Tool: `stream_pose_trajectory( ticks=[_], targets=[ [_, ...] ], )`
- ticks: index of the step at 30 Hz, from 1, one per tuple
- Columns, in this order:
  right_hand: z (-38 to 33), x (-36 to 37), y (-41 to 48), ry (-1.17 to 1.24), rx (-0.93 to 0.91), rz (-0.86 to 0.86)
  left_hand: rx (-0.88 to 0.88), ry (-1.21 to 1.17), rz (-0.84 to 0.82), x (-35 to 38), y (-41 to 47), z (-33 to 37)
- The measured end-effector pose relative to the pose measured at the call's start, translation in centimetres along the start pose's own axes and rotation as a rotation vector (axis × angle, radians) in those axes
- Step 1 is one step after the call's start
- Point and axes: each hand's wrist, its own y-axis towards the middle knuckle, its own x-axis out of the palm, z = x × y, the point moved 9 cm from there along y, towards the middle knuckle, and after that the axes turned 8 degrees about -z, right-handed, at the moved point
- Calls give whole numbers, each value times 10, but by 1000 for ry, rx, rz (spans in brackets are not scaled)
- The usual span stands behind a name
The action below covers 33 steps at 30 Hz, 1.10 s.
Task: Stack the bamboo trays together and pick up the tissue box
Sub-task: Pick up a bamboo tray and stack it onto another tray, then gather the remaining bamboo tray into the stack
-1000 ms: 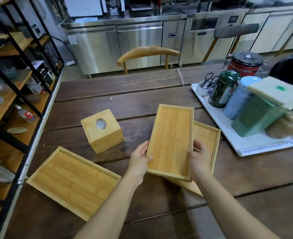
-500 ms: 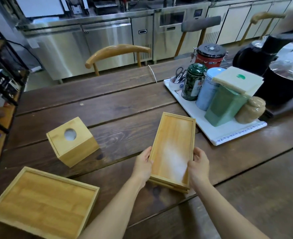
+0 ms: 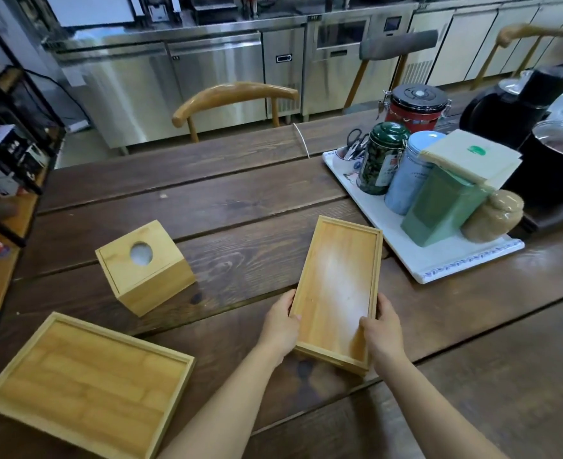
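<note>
- Two narrow bamboo trays [image 3: 336,289] sit stacked on the wooden table [image 3: 227,207].
- Left hand [image 3: 281,327] and right hand [image 3: 382,329] clasp the stack's near end, one per long side.
- Tissue box [image 3: 144,266] stands apart, leftward.
- Big tray [image 3: 84,385] lies near-left.

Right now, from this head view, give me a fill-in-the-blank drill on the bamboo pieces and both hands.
1. Both hands grip the narrow bamboo tray by its ____ sides.
2. The tissue box has a ____ hole on top.
3. The large bamboo tray lies to the ____ of the left hand.
4. The right hand holds the tray's ____ edge.

Missing words: long; round; left; right
</note>
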Motion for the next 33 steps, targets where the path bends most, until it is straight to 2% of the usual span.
stream_pose_trajectory(
  ticks=[4, 9, 12, 16, 20, 23, 25, 28, 31, 33],
  targets=[
    [-2, -1, 2, 29, -15, -40, -13, -55, 18, -2, -2, -4],
    [-13, 9, 6, -22, -51, -150, -35, -109, 126, -2, -19, -17],
    [-18, 11, 12, -209, -43, -148, -31, -84, 72, -7, -23, -13],
    [-54, 27, 7, -583, -213, -49, 0, 18, 98, -35, -34, -7],
    [-90, 97, -22, -687, -419, -287, 8, 95, 262, -95, -60, -14],
    [-97, 158, -46, -742, -474, -489, -34, 164, 481, -149, -94, -32],
    [-90, 200, -59, -832, -501, -617, -126, 204, 658, -183, -125, -53],
    [-72, 255, -81, -870, -490, -813, -367, 209, 864, -218, -172, -99],
    [-53, 293, -101, -929, -442, -941, -569, -19, 894, -222, -204, -149],
    [-42, 309, -113, -983, -437, -993, -576, -288, 861, -209, -210, -169]
  ],
)
